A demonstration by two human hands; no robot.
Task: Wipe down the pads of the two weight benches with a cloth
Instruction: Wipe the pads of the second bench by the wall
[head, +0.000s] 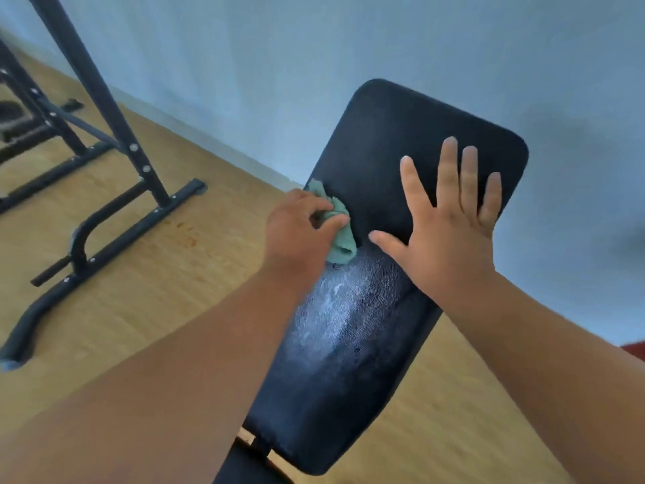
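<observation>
A black padded back pad (391, 141) of a weight bench slopes up away from me, with a pale worn or wet patch across its middle. My left hand (300, 232) is closed around a bunched green cloth (340, 235) and presses it against the pad's left edge. My right hand (450, 218) lies flat on the upper right part of the pad, fingers spread, holding nothing. A second black pad section (241, 466) shows at the bottom edge, partly hidden by my left forearm.
A black steel frame (104, 190) with bolted uprights and floor feet stands on the wooden floor (167, 274) to the left. More dark gym equipment (17, 124) sits at the far left. A pale blue wall (314, 47) runs close behind the bench.
</observation>
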